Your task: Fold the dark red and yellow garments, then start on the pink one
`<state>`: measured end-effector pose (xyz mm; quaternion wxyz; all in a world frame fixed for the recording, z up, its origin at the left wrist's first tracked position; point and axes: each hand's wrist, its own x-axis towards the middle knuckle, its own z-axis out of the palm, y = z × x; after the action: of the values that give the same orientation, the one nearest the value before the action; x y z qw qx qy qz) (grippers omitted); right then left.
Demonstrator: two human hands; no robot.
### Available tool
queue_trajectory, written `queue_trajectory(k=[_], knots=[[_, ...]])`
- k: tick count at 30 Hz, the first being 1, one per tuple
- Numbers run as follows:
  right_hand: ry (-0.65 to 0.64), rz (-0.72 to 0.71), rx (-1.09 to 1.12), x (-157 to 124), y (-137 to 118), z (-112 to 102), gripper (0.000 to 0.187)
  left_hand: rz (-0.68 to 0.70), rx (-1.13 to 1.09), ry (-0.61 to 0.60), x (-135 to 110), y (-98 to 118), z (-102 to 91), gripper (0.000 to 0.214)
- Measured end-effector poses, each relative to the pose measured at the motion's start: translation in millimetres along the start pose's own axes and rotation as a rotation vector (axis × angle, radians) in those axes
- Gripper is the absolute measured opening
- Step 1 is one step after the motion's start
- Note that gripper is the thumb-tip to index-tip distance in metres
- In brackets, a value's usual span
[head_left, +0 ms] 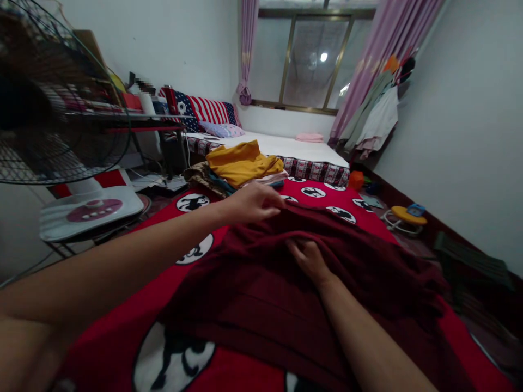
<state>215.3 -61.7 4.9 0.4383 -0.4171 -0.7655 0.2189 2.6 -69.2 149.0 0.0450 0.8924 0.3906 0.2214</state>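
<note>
A dark maroon garment (253, 283) lies rumpled on a red bedspread (122, 326) printed with white cartoon circles. My left hand (253, 202) reaches across and pinches the garment's far edge, fingers closed on the cloth. Closer to me, my right hand (308, 258) rests on the garment's middle with its fingertips tucked under a fold of the fabric. Beyond the hands sits a pile of folded clothes topped by a yellow garment (241, 160).
A standing fan (53, 98) fills the left foreground beside a white stool (90, 209). A second bed (286, 147) with pillows runs under the window. Clothes hang on the right wall (376, 114). A yellow toy (406, 216) lies on the floor at right.
</note>
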Motion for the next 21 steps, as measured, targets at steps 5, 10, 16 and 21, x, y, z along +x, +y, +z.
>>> queue_trajectory(k=[5, 10, 16, 21], knots=[[0.043, 0.055, 0.056, 9, -9, 5, 0.035, -0.425, 0.236, -0.397, -72, -30, 1.2, 0.045], [0.141, 0.502, 0.26, 19, -6, 8, 0.056, -0.458, 0.239, -0.619, -122, -17, -0.4, 0.038], [0.338, 0.58, 0.509, 29, -4, 3, 0.03, -0.448, -0.035, -0.499, -116, -6, -3.2, 0.014], [0.739, 0.437, 0.378, 39, 11, -25, 0.035, -0.457, -0.422, -0.362, -82, 16, -8.6, 0.023]])
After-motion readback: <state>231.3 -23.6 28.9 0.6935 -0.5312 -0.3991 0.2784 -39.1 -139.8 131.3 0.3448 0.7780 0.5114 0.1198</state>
